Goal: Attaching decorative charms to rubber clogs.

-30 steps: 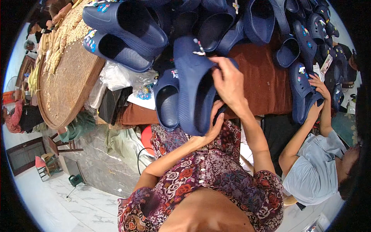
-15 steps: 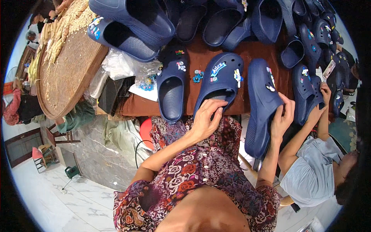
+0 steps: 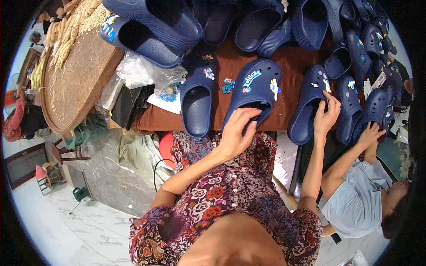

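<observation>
My left hand (image 3: pixel 239 132) is at the foot opening of a navy clog (image 3: pixel 262 73), its fingers curled over the rim. Charms on this clog include a blue banner, a small round one and a white-and-blue figure. To the right, my right hand (image 3: pixel 327 116) grips the side of another navy clog (image 3: pixel 305 111), fingers beside the charms on its upper. That clog rests with its sole down at the table's near edge. A third charmed clog (image 3: pixel 197 104) lies left of my left hand. Between them is a loose blue flower charm (image 3: pixel 227 87).
More navy clogs (image 3: pixel 259 29) crowd the back of the brown-covered table (image 3: pixel 155 125). At left are a plastic bag (image 3: pixel 137 73), blue charms (image 3: pixel 169 93) on white paper, and a round woven tray (image 3: pixel 84 75). A co-worker's hand (image 3: pixel 372 134) touches a clog (image 3: pixel 372 108) at right.
My right hand has lowered the tilted clog onto the table, toe pointing away, its opening now showing. My left hand has barely shifted. The co-worker's hands have moved nearer the table edge.
</observation>
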The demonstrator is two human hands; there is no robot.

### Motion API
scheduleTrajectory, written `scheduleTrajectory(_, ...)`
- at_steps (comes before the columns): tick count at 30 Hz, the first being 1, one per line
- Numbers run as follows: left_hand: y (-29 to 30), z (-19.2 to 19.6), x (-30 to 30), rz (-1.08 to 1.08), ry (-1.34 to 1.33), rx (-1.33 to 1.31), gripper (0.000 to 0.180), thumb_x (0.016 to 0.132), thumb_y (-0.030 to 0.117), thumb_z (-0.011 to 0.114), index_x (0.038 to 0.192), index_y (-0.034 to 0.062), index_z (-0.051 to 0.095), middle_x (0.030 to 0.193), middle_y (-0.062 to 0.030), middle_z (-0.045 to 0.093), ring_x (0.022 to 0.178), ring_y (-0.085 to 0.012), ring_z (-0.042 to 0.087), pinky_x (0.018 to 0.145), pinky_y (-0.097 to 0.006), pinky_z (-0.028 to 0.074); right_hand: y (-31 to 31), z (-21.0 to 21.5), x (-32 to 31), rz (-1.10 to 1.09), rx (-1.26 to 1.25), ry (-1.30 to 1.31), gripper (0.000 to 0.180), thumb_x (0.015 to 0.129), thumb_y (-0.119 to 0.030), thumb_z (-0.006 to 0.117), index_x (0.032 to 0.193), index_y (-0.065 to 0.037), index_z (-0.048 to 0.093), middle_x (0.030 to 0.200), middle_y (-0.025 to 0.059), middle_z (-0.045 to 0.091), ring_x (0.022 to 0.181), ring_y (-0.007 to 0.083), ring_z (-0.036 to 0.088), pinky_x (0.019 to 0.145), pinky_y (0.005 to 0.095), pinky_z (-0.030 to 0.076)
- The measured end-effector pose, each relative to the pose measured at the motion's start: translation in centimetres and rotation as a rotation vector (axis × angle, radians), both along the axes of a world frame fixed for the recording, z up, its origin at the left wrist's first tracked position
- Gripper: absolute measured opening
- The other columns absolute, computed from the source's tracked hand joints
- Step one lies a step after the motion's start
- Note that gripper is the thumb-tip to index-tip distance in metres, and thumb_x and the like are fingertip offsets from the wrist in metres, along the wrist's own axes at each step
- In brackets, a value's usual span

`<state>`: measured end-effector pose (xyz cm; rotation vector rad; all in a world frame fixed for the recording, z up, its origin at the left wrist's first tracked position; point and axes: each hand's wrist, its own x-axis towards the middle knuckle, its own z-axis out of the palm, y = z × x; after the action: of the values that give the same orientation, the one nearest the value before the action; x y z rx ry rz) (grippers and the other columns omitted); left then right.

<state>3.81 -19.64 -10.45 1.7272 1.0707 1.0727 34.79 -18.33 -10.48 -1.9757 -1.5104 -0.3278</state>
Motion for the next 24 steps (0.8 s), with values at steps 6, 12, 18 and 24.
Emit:
scheduleTrajectory(6,0.2,-1.1,1.6,-0.068,0.015,-0.054,0.04,0.09,0.007,0.064,0.128,-0.0003,0.057,0.121,-0.0198,0.059,0.113,-0.0363,0.058,0.098,-0.04,0.046,0.6,4.1,-5.0,0.022,0.05,-0.024,0.032,0.084,0.0,0.056,0.112,-0.009,0.07,0.112,0.0134,0.059,0.107,0.0313,0.056,0.097,0.0428,0.042)
scheduleTrajectory(12,0.7,-1.3,2.7,-0.1,0.18,0.043,0.045,0.085,0.005,0.065,0.128,-0.0019,0.055,0.116,-0.0191,0.059,0.106,-0.0384,0.056,0.093,-0.043,0.046,5.4,5.5,-11.0,0.474,-0.09,0.145,0.021,0.086,-0.004,0.062,0.106,-0.007,0.069,0.106,0.0133,0.061,0.103,0.0317,0.057,0.093,0.041,0.045)
scheduleTrajectory(18,0.5,-1.3,2.5,-0.122,0.2,0.04,0.045,0.082,-0.001,0.061,0.127,-0.0022,0.056,0.111,-0.0182,0.06,0.1,-0.0375,0.056,0.088,-0.043,0.047,10.1,2.7,-14.5,0.821,-0.239,0.048,0.017,0.086,-0.012,0.064,0.102,-0.008,0.068,0.101,0.0083,0.062,0.099,0.0296,0.058,0.088,0.0428,0.044)
scheduleTrajectory(24,-0.4,-0.8,1.3,-0.138,0.197,0.042,0.046,0.08,-0.004,0.061,0.126,-0.0027,0.056,0.108,-0.018,0.061,0.097,-0.0367,0.056,0.086,-0.043,0.048,11.8,1.4,-15.4,0.893,-0.545,0.0,0.016,0.087,-0.017,0.066,0.097,-0.005,0.07,0.099,0.0102,0.064,0.1,0.0298,0.059,0.089,0.0422,0.045)
